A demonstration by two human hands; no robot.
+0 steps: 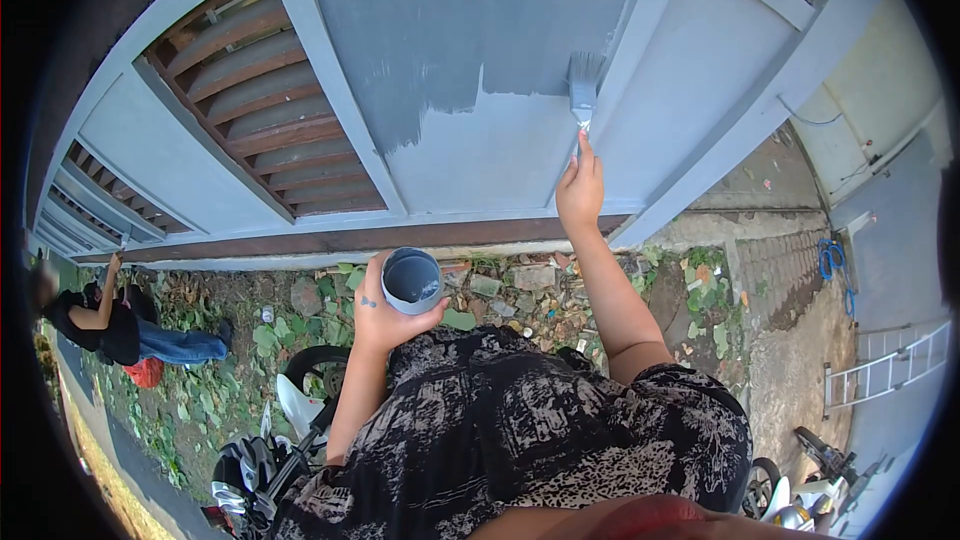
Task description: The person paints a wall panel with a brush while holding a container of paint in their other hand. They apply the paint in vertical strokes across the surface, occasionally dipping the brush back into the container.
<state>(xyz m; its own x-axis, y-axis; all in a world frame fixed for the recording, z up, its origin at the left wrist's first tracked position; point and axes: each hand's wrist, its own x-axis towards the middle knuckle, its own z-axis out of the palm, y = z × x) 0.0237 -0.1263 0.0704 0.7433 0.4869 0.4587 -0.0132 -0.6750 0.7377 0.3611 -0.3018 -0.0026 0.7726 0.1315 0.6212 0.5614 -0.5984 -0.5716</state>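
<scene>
My right hand [580, 190] grips the handle of a flat paintbrush [583, 98], its grey bristles pressed to the wall panel [470, 160]. Darker grey paint [450, 30] covers the panel's upper part, with a ragged lower edge; below it the surface is pale blue-grey. The brush touches near the panel's right side, beside the raised frame strip. Lower down and to the left, my left hand [372, 308] is wrapped round a cup of grey paint [412, 280]. The cup's mouth faces up toward me, and paint coats its inside.
Brown louvre slats [265, 90] sit left of the panel. A co-worker [110, 325] reaches toward the wall at far left. Weeds and broken bricks [535, 277] cover the ground below. Motorcycles [290, 420] stand behind me; a ladder [890, 370] and blue hose [832, 260] are at right.
</scene>
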